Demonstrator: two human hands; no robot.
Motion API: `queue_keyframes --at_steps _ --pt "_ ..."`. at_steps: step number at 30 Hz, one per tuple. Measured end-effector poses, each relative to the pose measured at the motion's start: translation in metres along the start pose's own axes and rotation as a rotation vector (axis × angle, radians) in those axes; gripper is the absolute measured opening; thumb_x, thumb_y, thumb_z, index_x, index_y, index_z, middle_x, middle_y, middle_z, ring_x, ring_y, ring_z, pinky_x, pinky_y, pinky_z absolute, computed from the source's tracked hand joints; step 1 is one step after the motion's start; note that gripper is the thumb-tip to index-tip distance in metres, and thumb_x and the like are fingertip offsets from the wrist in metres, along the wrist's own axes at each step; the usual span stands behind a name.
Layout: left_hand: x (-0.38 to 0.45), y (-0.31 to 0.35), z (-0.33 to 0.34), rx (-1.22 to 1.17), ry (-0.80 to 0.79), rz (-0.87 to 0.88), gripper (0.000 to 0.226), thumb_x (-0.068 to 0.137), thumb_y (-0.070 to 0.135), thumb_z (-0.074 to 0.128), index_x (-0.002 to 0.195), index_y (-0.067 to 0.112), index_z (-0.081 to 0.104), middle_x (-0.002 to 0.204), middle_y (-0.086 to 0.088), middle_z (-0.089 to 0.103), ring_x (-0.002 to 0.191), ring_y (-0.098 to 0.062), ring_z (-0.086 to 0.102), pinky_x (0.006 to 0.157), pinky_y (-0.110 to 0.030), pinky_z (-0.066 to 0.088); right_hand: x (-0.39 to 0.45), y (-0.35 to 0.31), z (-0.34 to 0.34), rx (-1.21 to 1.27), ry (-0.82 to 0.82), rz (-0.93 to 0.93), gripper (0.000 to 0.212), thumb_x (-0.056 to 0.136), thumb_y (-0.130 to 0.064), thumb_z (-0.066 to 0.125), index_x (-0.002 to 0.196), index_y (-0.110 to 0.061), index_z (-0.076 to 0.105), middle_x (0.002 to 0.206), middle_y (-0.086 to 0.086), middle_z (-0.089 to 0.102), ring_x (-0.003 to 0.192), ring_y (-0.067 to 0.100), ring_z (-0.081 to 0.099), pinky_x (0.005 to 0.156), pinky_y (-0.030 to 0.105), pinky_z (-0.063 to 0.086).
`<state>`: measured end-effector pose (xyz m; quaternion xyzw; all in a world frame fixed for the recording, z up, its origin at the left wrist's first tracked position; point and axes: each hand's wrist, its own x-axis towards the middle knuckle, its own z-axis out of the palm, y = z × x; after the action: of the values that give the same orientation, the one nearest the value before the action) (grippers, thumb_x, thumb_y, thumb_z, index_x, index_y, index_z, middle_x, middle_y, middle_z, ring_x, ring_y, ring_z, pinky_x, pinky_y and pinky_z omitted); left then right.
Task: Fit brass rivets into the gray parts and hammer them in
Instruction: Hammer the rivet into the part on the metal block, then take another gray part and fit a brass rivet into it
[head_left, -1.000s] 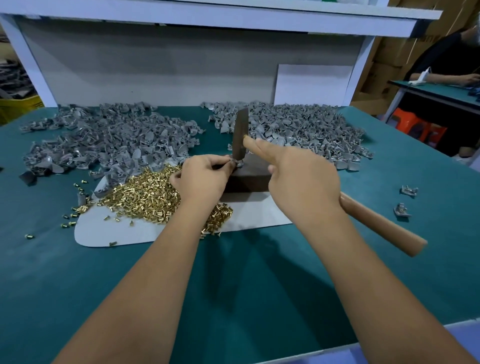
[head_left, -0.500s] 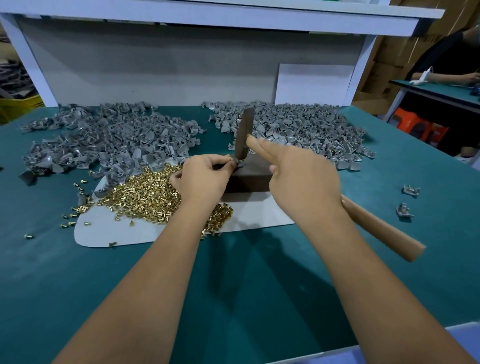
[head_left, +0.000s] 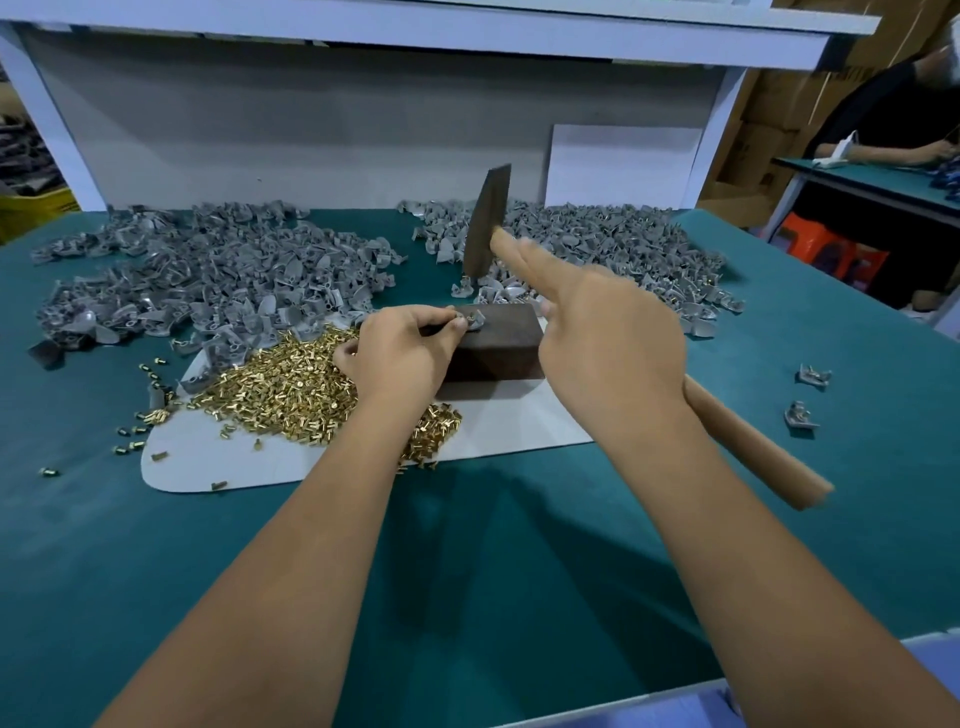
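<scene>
My left hand (head_left: 402, 351) pinches a small gray part (head_left: 474, 322) with a brass rivet in it, holding it on top of a dark block (head_left: 498, 351). My right hand (head_left: 608, 332) grips a hammer by its wooden handle (head_left: 753, 447), index finger stretched along it. The dark hammer head (head_left: 485, 221) is raised well above the block and the part. A heap of brass rivets (head_left: 291, 387) lies on a white sheet (head_left: 509, 421) just left of my left hand.
Two big piles of gray parts lie at the back, one on the left (head_left: 208, 270) and one on the right (head_left: 597, 244). Two gray parts (head_left: 805, 395) lie apart at the right. Loose rivets (head_left: 140, 415) are scattered on the green table (head_left: 519, 571). A person sits at another table (head_left: 883, 176), far right.
The hammer head has risen from just above the part to well above the block. My left hand keeps its hold on the part on the block.
</scene>
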<state>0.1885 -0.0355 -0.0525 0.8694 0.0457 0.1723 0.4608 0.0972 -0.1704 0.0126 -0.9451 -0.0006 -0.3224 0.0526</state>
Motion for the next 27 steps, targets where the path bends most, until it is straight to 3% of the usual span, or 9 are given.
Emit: queue_keyframes --at_steps 5,8,10,13,16,20,23,27 --pt "-0.003 0.001 -0.006 0.074 -0.013 0.057 0.019 0.089 0.053 0.064 0.099 0.042 0.075 0.107 0.017 0.071 0.113 -0.013 0.054 0.083 -0.033 0.012 0.011 -0.003 -0.001 0.001 -0.111 -0.061 0.059 0.086 -0.017 0.056 0.131 -0.053 0.044 0.098 0.001 0.068 0.088 0.029 0.065 0.062 0.03 0.034" --pt "-0.004 0.003 -0.007 0.09 -0.015 0.062 0.021 0.091 0.052 0.06 0.104 0.042 0.074 0.11 0.015 0.07 0.115 -0.014 0.053 0.088 -0.034 0.014 0.028 0.003 0.002 0.148 -0.059 0.053 0.055 0.088 -0.013 0.051 0.129 -0.05 0.044 0.105 0.001 0.066 0.091 0.03 0.063 0.066 0.032 0.04" --pt "-0.006 0.003 -0.008 0.054 -0.032 0.058 0.02 0.092 0.05 0.061 0.104 0.041 0.074 0.112 0.019 0.069 0.117 -0.012 0.052 0.089 -0.035 0.014 0.036 0.011 0.009 0.218 -0.033 0.186 0.053 0.09 -0.011 0.047 0.128 -0.047 0.044 0.103 0.006 0.059 0.081 0.029 0.056 0.064 0.031 0.037" --pt "-0.006 0.003 -0.009 0.0 -0.055 0.041 0.02 0.092 0.048 0.061 0.103 0.04 0.075 0.113 0.022 0.069 0.117 -0.01 0.051 0.093 -0.035 0.015 0.035 0.025 0.024 0.135 -0.066 0.34 0.037 0.089 -0.009 0.049 0.118 -0.031 0.053 0.099 0.008 0.061 0.074 0.027 0.046 0.061 0.032 0.033" --pt "-0.006 0.002 -0.011 -0.142 -0.096 0.03 0.015 0.092 0.042 0.065 0.099 0.037 0.076 0.11 0.019 0.07 0.114 -0.011 0.054 0.111 -0.043 0.024 0.021 0.035 0.042 0.124 -0.149 0.397 0.019 0.087 -0.009 0.051 0.103 -0.017 0.058 0.093 0.01 0.063 0.072 0.029 0.043 0.06 0.031 0.03" --pt "-0.008 0.003 -0.013 -0.139 -0.089 0.043 0.01 0.091 0.041 0.066 0.091 0.039 0.076 0.105 0.022 0.07 0.116 -0.011 0.053 0.11 -0.049 0.026 0.011 0.039 0.052 0.147 -0.216 0.391 0.007 0.085 -0.009 0.051 0.089 -0.015 0.05 0.082 0.009 0.058 0.078 0.034 0.05 0.057 0.031 0.026" --pt "-0.009 0.005 -0.016 -0.177 -0.109 0.043 0.021 0.091 0.037 0.067 0.071 0.044 0.069 0.093 0.029 0.065 0.12 -0.012 0.052 0.108 -0.047 0.028 0.011 0.039 0.054 0.086 -0.26 0.393 0.012 0.088 -0.013 0.05 0.08 -0.019 0.043 0.072 0.003 0.046 0.074 0.03 0.045 0.049 0.029 0.021" --pt "-0.009 0.003 -0.018 -0.292 -0.168 0.031 0.021 0.091 0.029 0.068 0.076 0.042 0.073 0.101 0.028 0.064 0.129 -0.018 0.048 0.113 -0.054 0.029 0.009 0.036 0.056 0.023 -0.276 0.376 0.029 0.087 -0.012 0.051 0.067 -0.021 0.033 0.072 0.001 0.043 0.071 0.028 0.041 0.053 0.028 0.024"
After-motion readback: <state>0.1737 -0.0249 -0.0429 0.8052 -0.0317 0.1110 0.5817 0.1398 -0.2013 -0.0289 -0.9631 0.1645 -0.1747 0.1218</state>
